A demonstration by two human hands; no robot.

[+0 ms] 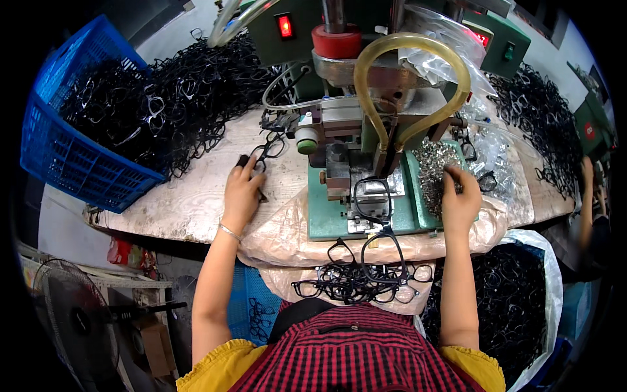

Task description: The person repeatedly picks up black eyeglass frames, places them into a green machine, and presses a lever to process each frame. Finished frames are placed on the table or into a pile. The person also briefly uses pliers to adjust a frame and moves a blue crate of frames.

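My left hand point(241, 197) is on the tabletop left of a green press point(320, 225), fingers curled around a black eyeglass frame point(269, 147); part of this frame is hidden under the fingers. My right hand point(461, 199) is over a green tray point(413, 196) heaped with small metal parts point(436, 171). Its thumb and fingertips are pinched together; what is between them is too small to tell. Between my hands, a black eyeglass frame point(390, 232) stands at the metal jig point(369, 219) of the press, one rim above the other.
Several black frames point(353, 281) lie in a pile on brown paper against my apron. A blue crate point(85, 166) and a heap of frames point(196, 98) stand at the left. A white sack point(552, 281) of dark frames sits low right. A yellowish hose point(413, 40) loops over the press.
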